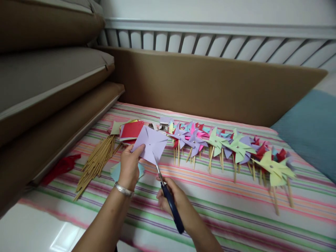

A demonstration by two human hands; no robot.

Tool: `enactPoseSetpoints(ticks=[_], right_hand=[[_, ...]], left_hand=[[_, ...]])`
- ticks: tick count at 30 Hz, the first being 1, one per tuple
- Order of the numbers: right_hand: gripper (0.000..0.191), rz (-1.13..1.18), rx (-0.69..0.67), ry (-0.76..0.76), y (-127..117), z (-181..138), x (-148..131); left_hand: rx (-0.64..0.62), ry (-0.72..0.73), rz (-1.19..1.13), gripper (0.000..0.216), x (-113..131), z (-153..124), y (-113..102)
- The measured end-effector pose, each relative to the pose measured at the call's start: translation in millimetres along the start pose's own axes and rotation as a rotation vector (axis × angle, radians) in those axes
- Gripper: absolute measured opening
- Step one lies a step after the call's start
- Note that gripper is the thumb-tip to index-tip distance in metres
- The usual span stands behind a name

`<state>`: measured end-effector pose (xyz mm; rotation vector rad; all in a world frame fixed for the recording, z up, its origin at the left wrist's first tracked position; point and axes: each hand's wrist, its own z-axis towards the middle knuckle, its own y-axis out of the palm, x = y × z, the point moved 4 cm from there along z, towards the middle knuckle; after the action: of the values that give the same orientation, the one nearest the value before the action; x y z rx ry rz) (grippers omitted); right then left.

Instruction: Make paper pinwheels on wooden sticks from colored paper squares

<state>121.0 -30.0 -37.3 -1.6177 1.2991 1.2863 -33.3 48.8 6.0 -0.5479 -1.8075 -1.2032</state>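
My left hand (129, 165) pinches the lower left edge of a lilac paper square (152, 142) and holds it up over the striped cloth. My right hand (175, 201) is closed round blue-handled scissors (168, 196). The scissor blades point up into the lower corner of the lilac square. A silver bracelet sits on my left wrist. A light blue paper piece (114, 171) lies on the cloth under my left hand.
A row of finished paper pinwheels (231, 147) on wooden sticks lies across the striped cloth (236, 206). A bundle of wooden sticks (97, 161) and stacked coloured paper (131, 130) lie at left. Brown cushions (52, 91) rise at left and behind. A red scrap (61, 167) lies by the cushion.
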Motion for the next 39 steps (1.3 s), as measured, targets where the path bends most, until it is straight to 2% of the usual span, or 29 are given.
enactPoseSetpoints(ticks=[5,9,13,17,21,23,25,29,33,39], right_hand=[[0.051,0.126,0.139,-0.115,-14.3,9.6,2.4],[0.056,0.213,0.316,-0.209,-28.3,4.8,-13.4],[0.047,0.293,0.417,-0.235,-38.5,0.9,-23.9],[0.036,0.234,0.391,-0.239,-51.3,0.3,-28.8],[0.037,0.079,0.282,-0.193,-59.2,0.3,-33.6],[0.040,0.042,0.254,-0.169,-60.1,1.0,-35.0],[0.046,0.058,0.278,-0.179,-60.5,1.6,-36.5],[0.058,0.210,0.355,-0.270,-55.3,-1.1,-38.9],[0.051,0.294,0.205,-0.193,-27.1,-9.7,-34.7],[0.054,0.275,-0.024,0.005,17.4,-18.0,-18.2]], left_hand=[[0.020,-0.035,-0.062,0.029,2.1,-0.7,-1.6],[-0.078,-0.174,-0.061,0.028,-20.1,-23.6,14.6],[-0.187,-0.288,0.013,0.027,-45.9,-52.7,31.1],[-0.308,-0.358,0.129,0.029,-50.9,-56.9,34.4],[-0.453,-0.389,0.269,0.027,-40.9,-41.6,27.9],[-0.484,-0.389,0.330,0.025,-35.4,-34.1,23.6],[-0.452,-0.370,0.332,0.025,-30.0,-27.0,19.6],[-0.239,-0.258,0.219,0.028,-18.9,-11.0,10.2],[-0.081,-0.165,0.053,0.031,-14.8,0.4,0.9],[0.011,-0.121,-0.057,0.025,-18.6,-4.4,1.8]])
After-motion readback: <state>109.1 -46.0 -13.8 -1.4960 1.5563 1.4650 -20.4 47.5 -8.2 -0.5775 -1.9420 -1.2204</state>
